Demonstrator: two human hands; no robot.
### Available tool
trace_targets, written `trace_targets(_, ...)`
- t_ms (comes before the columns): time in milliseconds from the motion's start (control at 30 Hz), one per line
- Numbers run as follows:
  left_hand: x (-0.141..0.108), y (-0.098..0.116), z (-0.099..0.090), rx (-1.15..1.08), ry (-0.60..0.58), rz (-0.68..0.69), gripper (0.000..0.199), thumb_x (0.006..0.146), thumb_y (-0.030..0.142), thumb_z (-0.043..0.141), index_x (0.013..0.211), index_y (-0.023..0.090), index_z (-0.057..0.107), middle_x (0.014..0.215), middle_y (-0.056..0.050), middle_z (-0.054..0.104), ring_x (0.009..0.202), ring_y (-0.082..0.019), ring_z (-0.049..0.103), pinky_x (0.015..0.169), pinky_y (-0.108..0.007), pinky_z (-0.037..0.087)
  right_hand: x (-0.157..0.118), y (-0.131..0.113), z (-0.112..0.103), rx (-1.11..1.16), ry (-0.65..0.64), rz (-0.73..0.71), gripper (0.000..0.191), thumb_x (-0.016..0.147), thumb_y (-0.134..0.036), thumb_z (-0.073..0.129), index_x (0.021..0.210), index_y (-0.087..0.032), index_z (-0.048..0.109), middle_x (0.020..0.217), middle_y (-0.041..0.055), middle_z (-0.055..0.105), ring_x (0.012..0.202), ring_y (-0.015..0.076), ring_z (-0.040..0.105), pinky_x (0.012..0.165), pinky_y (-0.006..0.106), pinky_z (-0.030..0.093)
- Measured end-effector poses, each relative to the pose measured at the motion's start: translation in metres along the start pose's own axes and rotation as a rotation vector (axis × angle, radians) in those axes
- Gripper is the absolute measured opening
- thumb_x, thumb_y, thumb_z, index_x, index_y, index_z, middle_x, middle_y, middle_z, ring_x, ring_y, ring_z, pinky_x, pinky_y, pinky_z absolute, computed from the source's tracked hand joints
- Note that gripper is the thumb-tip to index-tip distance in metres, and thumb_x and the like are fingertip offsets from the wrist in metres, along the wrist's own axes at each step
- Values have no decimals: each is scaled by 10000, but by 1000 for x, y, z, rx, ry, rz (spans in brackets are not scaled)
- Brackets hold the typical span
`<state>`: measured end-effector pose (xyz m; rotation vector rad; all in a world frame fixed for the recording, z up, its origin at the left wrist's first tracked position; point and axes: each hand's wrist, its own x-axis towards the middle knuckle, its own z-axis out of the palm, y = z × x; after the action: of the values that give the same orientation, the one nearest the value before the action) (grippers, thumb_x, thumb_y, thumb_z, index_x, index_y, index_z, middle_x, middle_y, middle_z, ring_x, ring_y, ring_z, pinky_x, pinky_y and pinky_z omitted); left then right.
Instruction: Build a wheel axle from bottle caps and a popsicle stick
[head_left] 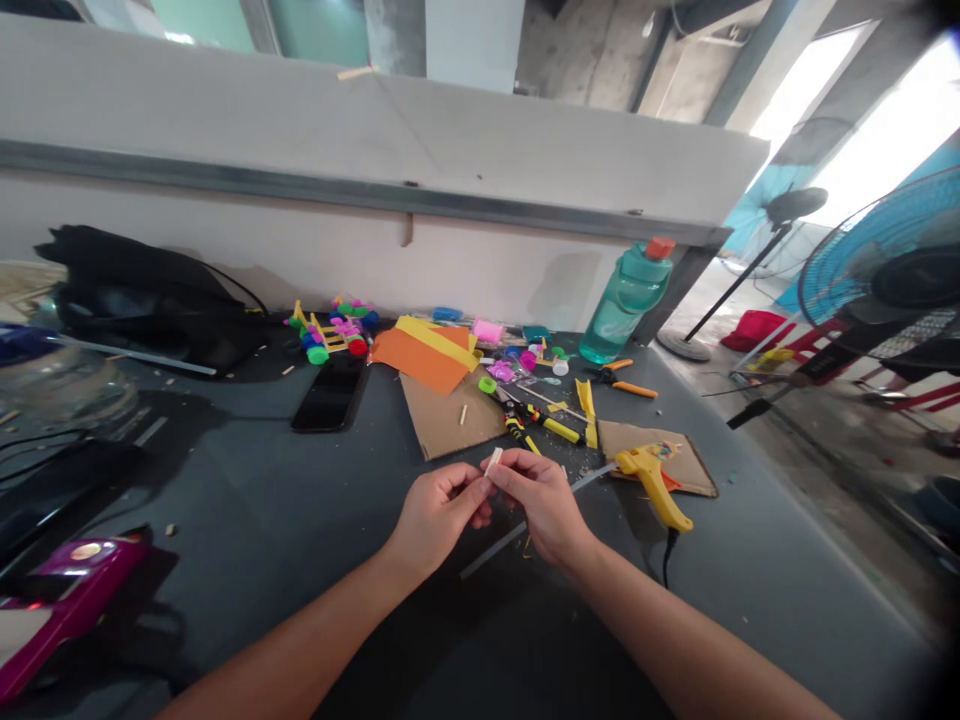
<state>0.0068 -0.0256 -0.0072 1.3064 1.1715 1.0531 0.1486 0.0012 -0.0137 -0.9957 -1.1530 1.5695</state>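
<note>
**Q:** What surrounds the hands?

**A:** A dark work table (247,510) sits below a grey wall (300,240), scattered with crumbs and craft supplies: orange paper (420,358) on brown cardboard (450,415), a black smartphone (330,392), a teal water bottle (626,305), orange-handled pliers (619,378) and a toy cart of yellow sticks and bottle caps (330,335). A black bag (142,295) slumps at far left. Past the table's right edge, a blue pedestal fan (877,250) stands over a concrete floor (817,470).

**Q:** And the hands?

**A:** Both forearms reach in from the bottom of the frame. The left hand (435,515) and right hand (544,505) come together at centre, their fingertips pinching a small pale stick piece (493,462) between them. A long clear glue stick (592,478) runs beneath the right hand; whether it is gripped cannot be told.

**Q:** Anything close by?

**A:** A yellow hot glue gun (652,485) rests on a cardboard scrap (660,445) near the right hand, its black cord (666,555) trailing down the table.
</note>
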Motion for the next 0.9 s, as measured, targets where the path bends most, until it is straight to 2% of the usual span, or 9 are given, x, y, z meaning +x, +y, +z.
trace_targets(133,0,1,0,11,5,-5,301,848,360,542,645,147,603,546,8,588,512,-104,517,522,-205,407,0,0,0,9,-31,24,184,711,-336,707,781,-167,734,630,-7,602,532,80,433,478,207,290)
trace_targets(400,1,-3,2,-22,18,-4,283,848,402,556,764,150,654,620,6,603,563,-120,557,554,-220,435,0,3,2,46,71,-8,181,673,-336,736,651,-167,676,678,-3,621,514,72,394,470,208,280)
trace_targets(567,0,0,2,41,18,27,308,855,397,540,697,155,643,585,5,594,549,-119,542,550,-220,422,0,3,3,26,64,5,194,665,-350,738,646,-168,673,623,-12,591,511,78,395,470,213,281)
trace_targets(900,1,-1,0,-7,35,-29,261,826,355,521,684,152,603,555,12,577,517,-115,554,499,-208,402,-1,4,3,13,60,5,161,667,-322,747,700,-168,715,594,-15,602,497,74,403,471,216,277)
